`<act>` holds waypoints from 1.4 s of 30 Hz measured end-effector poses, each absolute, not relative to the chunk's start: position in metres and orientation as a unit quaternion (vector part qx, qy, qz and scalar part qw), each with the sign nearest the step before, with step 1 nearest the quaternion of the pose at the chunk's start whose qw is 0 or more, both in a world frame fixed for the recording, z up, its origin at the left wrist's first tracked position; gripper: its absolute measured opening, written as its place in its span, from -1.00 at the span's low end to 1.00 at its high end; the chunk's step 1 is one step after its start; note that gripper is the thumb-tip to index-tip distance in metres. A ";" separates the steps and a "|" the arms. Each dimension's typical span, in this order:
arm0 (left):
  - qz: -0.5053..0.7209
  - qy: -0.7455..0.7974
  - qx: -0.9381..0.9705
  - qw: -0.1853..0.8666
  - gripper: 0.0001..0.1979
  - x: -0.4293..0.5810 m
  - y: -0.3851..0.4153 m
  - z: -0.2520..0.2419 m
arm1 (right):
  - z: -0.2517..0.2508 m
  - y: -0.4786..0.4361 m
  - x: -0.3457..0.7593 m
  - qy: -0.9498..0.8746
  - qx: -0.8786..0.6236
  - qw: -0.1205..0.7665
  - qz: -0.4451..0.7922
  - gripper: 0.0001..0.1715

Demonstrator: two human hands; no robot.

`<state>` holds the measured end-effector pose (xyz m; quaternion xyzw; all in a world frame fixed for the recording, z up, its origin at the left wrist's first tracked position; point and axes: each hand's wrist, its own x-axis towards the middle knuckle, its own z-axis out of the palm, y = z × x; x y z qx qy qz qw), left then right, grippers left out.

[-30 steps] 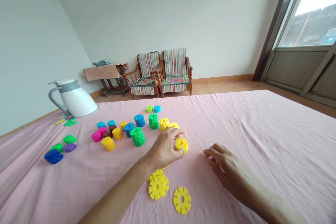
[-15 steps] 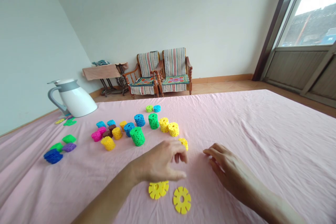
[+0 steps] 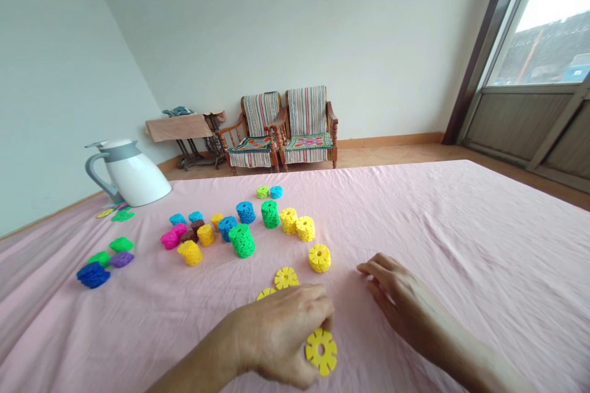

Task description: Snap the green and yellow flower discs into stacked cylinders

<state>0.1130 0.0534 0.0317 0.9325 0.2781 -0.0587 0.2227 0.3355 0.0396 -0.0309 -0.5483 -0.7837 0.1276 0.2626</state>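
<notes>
My left hand is low over the pink cloth, its fingers curled down and its thumb at the edge of a yellow slotted plastic disc. The fingertips are partly hidden. Behind that hand lie two more yellow discs; one shows almost whole, the other is mostly covered. A short stack of yellow discs stands just beyond. To the right, my right hand rests on the cloth with fingers loosely stretched, holding nothing.
Farther back are yellow stacks, green stacks, blue stacks and pink discs. Dark blue discs lie at the left. A white jug stands at the left rear of the pink cloth.
My left hand has come down and nearer to me, its fingers closing at the front yellow disc. The yellow stack behind it is now uncovered. My right hand stays in place.
</notes>
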 end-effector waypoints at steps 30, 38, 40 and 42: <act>0.158 0.339 0.923 0.091 -0.65 0.116 0.101 0.043 | -0.035 0.041 0.337 -0.785 -0.540 0.272 0.133 -0.61; 0.164 0.341 0.920 0.099 -0.66 0.123 0.113 0.034 | -0.035 0.040 0.337 -0.784 -0.546 0.264 0.129 -0.62; 0.164 0.330 0.924 0.103 -0.67 0.124 0.113 0.033 | -0.034 0.039 0.337 -0.785 -0.545 0.263 0.132 -0.62; 0.163 0.323 0.926 0.106 -0.67 0.125 0.114 0.032 | -0.033 0.039 0.337 -0.785 -0.545 0.261 0.134 -0.62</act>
